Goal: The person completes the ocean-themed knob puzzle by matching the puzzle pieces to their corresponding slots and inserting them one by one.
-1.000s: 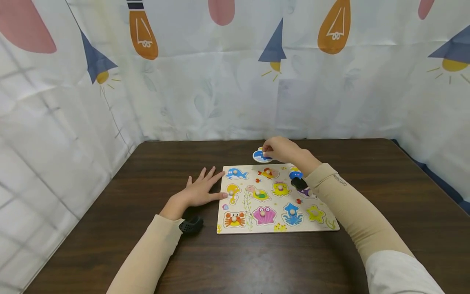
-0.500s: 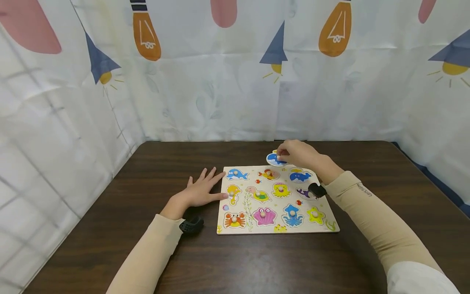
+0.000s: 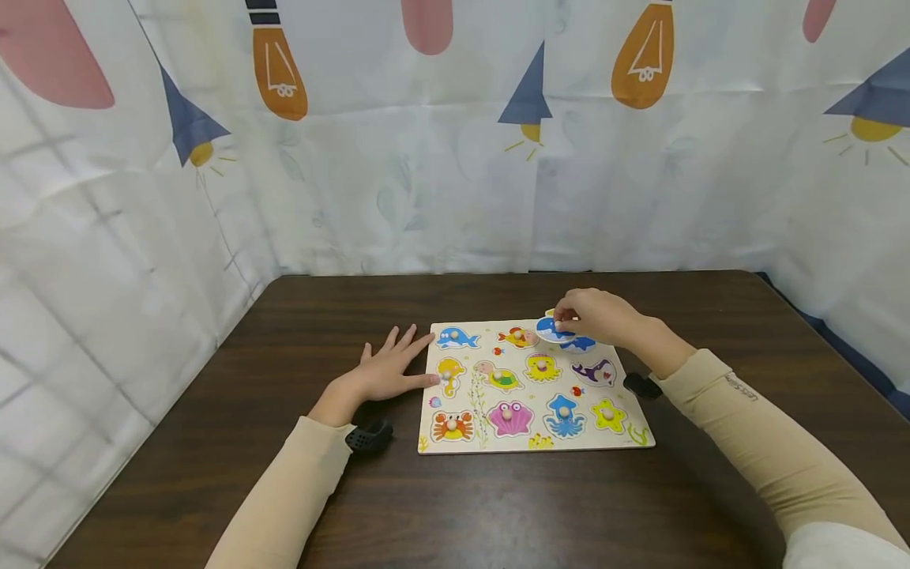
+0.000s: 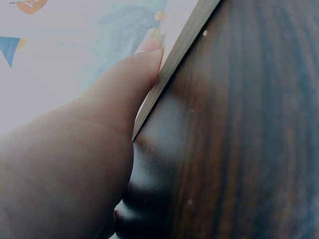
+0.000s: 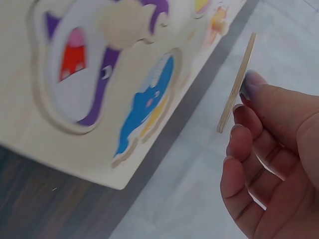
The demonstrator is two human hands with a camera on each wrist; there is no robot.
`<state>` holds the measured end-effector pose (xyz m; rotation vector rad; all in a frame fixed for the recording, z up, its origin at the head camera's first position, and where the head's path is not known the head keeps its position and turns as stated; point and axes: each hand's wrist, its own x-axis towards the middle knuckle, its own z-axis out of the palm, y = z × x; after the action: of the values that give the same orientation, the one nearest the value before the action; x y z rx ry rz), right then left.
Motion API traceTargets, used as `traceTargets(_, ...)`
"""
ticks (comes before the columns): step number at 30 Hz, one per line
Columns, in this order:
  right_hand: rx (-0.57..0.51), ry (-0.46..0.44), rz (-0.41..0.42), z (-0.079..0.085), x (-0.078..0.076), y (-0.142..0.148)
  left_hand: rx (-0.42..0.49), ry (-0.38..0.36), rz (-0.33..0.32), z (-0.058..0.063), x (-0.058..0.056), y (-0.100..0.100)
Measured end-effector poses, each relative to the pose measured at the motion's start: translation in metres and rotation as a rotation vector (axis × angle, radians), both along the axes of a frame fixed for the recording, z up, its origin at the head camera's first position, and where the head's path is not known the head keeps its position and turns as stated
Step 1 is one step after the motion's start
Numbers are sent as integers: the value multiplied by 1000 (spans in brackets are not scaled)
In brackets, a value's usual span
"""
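Observation:
Between thumb and fingertips, my right hand point(image 3: 604, 318) pinches a blue whale puzzle piece point(image 3: 551, 330) by its top. The piece hangs over the upper right of a wooden sea-animal peg puzzle board point(image 3: 626, 399), partly covering a printed whale recess point(image 3: 581, 344). Seen from the right wrist, the whale piece point(image 5: 237, 82) is edge-on and apart from the board, near the whale recess point(image 5: 144, 102). My left hand point(image 3: 380, 371) lies with spread fingers on the table, its thumb and a fingertip at the board's left edge. The left wrist view shows the thumb point(image 4: 142, 64) touching that edge.
Several knobbed pieces sit in the board, among them a crab point(image 3: 453, 427), a pink shell point(image 3: 509, 418), a squid point(image 3: 565, 416) and a purple whale point(image 3: 596, 372). The dark wooden table point(image 3: 498, 514) meets a patterned curtain point(image 3: 441, 190) behind it.
My right hand has carried the whale piece from the table behind the board rightward and nearer, over the board's upper right. The left hand has stayed in place.

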<state>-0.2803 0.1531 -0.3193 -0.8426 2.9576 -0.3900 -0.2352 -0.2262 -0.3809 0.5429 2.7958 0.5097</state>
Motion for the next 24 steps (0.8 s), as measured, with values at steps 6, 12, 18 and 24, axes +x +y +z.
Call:
traceTargets(6, 14, -33, -22, -6, 1, 12, 2, 1, -1, -1, 0, 0)
traceTargets(12, 12, -29, -24, -13, -2, 25, 7, -2, 2, 2, -1, 0)
traceTargets(18, -17, -24, -43, -16, -1, 36, 2, -5, 2, 2, -2, 0)
traceTargets(24, -43, -44, -40, -19, -1, 38, 13, -11, 2, 1, -1, 0)
